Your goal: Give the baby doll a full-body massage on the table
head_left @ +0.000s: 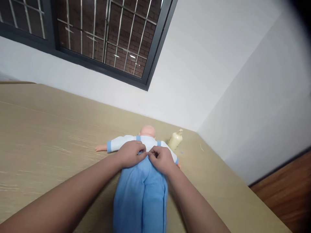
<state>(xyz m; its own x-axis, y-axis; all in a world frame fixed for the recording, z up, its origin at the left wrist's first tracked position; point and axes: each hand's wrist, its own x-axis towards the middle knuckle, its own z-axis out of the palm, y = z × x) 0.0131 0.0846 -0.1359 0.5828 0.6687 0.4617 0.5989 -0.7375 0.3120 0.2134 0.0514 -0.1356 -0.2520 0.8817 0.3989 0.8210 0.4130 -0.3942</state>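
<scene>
A baby doll (147, 130) lies on the table with its head toward the wall and its arms spread. It wears a white top with light blue cuffs and straps, and blue trousers (141, 197). At the waist of the trousers, my left hand (131, 153) is closed, thumb and fingers pinching the blue cloth. My right hand (162, 158) pinches the same waist just beside it, the fingertips of both hands nearly meeting. What exactly sits between the fingertips is partly hidden. The doll's face does not show.
A cream pump bottle (175, 139) stands near the doll's right-side arm. The tan table (60, 129) runs up to a white wall (189, 74) with a barred window (104, 35). A brown wooden panel (289, 187) is at the lower right, beyond the table's edge.
</scene>
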